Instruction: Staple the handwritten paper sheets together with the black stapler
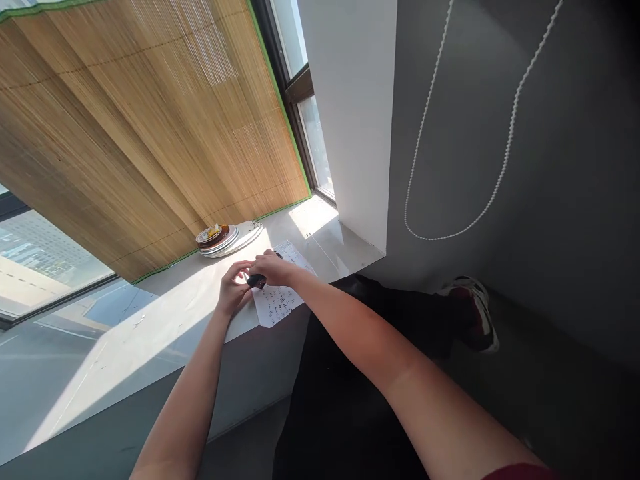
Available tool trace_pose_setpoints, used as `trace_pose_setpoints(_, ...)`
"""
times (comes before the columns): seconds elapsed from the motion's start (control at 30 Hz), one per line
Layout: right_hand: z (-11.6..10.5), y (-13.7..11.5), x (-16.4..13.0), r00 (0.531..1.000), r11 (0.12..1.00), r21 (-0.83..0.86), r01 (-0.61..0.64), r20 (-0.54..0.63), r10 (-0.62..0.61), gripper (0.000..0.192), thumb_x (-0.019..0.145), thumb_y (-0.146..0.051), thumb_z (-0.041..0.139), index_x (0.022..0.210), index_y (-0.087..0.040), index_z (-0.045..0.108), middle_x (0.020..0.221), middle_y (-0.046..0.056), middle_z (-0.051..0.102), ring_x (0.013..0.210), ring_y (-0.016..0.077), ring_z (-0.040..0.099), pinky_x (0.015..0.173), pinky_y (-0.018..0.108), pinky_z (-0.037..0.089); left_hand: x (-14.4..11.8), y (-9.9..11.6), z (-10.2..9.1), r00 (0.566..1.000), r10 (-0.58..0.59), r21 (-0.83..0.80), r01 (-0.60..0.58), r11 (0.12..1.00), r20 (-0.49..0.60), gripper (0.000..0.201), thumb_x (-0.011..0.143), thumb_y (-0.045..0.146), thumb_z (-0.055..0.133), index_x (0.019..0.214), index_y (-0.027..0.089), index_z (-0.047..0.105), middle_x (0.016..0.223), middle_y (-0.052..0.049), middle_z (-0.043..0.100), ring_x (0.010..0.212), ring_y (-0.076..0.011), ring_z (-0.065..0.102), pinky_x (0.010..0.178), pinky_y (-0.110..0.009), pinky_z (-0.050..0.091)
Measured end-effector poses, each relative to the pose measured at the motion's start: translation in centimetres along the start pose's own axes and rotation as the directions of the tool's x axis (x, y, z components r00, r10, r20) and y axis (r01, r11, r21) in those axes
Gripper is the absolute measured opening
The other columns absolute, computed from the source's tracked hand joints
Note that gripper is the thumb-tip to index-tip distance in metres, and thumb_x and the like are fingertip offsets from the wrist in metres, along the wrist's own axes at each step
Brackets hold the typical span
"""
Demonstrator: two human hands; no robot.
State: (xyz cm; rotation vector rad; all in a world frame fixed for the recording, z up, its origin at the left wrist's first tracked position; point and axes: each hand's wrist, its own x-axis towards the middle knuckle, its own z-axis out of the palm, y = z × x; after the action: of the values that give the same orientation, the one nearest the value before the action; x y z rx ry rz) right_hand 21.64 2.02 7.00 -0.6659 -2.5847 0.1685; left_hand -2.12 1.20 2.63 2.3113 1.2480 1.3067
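Plate stack (227, 245) on a sill (160, 327).
Top dish (202, 237) holds something yellowish (214, 231); right hand (273, 268) grips a dark object (257, 281); left hand (233, 288) curls beside it, hold unclear.

Small black object (257, 281), partly hidden — at the edge of white paper (274, 308), handwritten, flat on sill (165, 327)

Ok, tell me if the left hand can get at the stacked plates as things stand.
Probably yes: the stacked plates sit on the ledge beyond the left hand, with nothing visible between, though it seems occupied with a dark object.
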Motion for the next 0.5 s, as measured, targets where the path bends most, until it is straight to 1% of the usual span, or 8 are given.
trace_pose_setpoints(0.07, 0.0, 0.0, 0.0, 1.0, 1.0, 0.015, -0.014, -0.001, 0.014, 0.017, 0.094, -0.006, 0.073, 0.101, -0.019, 0.081, 0.112, 0.009, 0.083, 0.116, 0.0272, 0.068, 0.096, 0.036, 0.036, 0.0, 0.0, 0.0, 1.0, -0.012, 0.013, 0.012, 1.0, 0.02, 0.047, 0.08, 0.056, 0.093, 0.113, 0.026, 0.078, 0.125, -0.011, 0.077, 0.105, -0.0285, 0.071, 0.081, -0.037, 0.055)
trace_pose_setpoints(0.17, -0.5, 1.5, -0.8, 0.982, 0.977, 0.131, -0.168, -0.064, 0.177, 0.026, 0.093, -0.01, 0.077, 0.114, -0.024, 0.081, 0.117, 0.005, 0.083, 0.116, 0.0256, 0.071, 0.096, 0.033, 0.039, 0.1, 0.2, 0.0, 0.996, -0.084, 0.025, 0.083, 0.996, 0.014, 0.048, 0.085, 0.057, 0.087, 0.121, 0.027, 0.076, 0.128, -0.011, 0.076, 0.104, -0.0288, 0.071, 0.084, -0.04, 0.057)
trace_pose_setpoints(0.27, -1.4, 3.7, -2.1, 0.908, 0.91, 0.222, -0.351, -0.158, 0.389, 0.038, 0.096, -0.01, 0.075, 0.128, -0.03, 0.08, 0.124, 0.003, 0.082, 0.123, 0.0254, 0.07, 0.104, 0.036, 0.041, 0.2, 0.3, 0.2, 0.992, -0.128, 0.105, 0.127, 0.986, 0.007, 0.045, 0.095, 0.054, 0.075, 0.132, 0.029, 0.075, 0.139, -0.012, 0.075, 0.121, -0.0348, 0.07, 0.099, -0.05, 0.058)
trace_pose_setpoints(0.3, -1.7, 4.5, -2.6, 0.864, 0.876, 0.23, -0.424, -0.187, 0.467, 0.042, 0.097, -0.011, 0.074, 0.133, -0.033, 0.079, 0.128, 0.004, 0.081, 0.125, 0.0264, 0.069, 0.107, 0.038, 0.041, 0.3, 0.2, 0.3, 0.991, -0.128, 0.145, 0.122, 0.982, 0.033, 0.045, 0.097, 0.053, 0.072, 0.135, 0.03, 0.076, 0.145, -0.012, 0.074, 0.131, -0.0374, 0.067, 0.107, -0.055, 0.056)
trace_pose_setpoints(0.37, -2.3, 5.7, -3.6, 0.734, 0.765, 0.228, -0.602, -0.219, 0.643, 0.047, 0.099, -0.012, 0.072, 0.138, -0.037, 0.079, 0.133, 0.005, 0.078, 0.129, 0.0288, 0.068, 0.11, 0.043, 0.043, 0.3, -0.2, 0.5, 0.98, -0.145, 0.206, 0.116, 0.972, 0.134, 0.044, 0.098, 0.051, 0.068, 0.135, 0.031, 0.08, 0.154, -0.011, 0.071, 0.147, -0.0411, 0.06, 0.119, -0.061, 0.049)
trace_pose_setpoints(0.43, -2.7, 6.6, -4.5, 0.585, 0.624, 0.219, -0.75, -0.221, 0.78, 0.05, 0.099, -0.009, 0.07, 0.139, -0.037, 0.079, 0.135, 0.008, 0.077, 0.131, 0.0326, 0.066, 0.112, 0.05, 0.044, 0.4, -0.7, 0.8, 0.95, -0.201, 0.235, 0.144, 0.961, 0.24, 0.042, 0.096, 0.052, 0.067, 0.128, 0.031, 0.085, 0.155, -0.01, 0.071, 0.151, -0.0433, 0.057, 0.123, -0.063, 0.047)
trace_pose_setpoints(0.47, -2.9, 7.0, -5.0, 0.526, 0.566, 0.213, -0.797, -0.217, 0.822, 0.052, 0.097, -0.007, 0.069, 0.138, -0.036, 0.081, 0.134, 0.009, 0.077, 0.133, 0.0352, 0.065, 0.112, 0.054, 0.044, 0.4, -1.0, 0.9, 0.936, -0.229, 0.238, 0.165, 0.957, 0.269, 0.041, 0.095, 0.052, 0.067, 0.125, 0.031, 0.086, 0.154, -0.01, 0.071, 0.151, -0.0438, 0.058, 0.123, -0.064, 0.047)
trace_pose_setpoints(0.5, -2.9, 7.3, -5.3, 0.487, 0.525, 0.205, -0.826, -0.21, 0.848, 0.052, 0.095, -0.004, 0.069, 0.136, -0.035, 0.082, 0.131, 0.011, 0.078, 0.134, 0.0382, 0.063, 0.111, 0.057, 0.045, 0.5, -1.2, 1.0, 0.928, -0.246, 0.237, 0.181, 0.954, 0.281, 0.041, 0.093, 0.051, 0.067, 0.122, 0.03, 0.087, 0.153, -0.01, 0.072, 0.149, -0.0442, 0.059, 0.123, -0.065, 0.046)
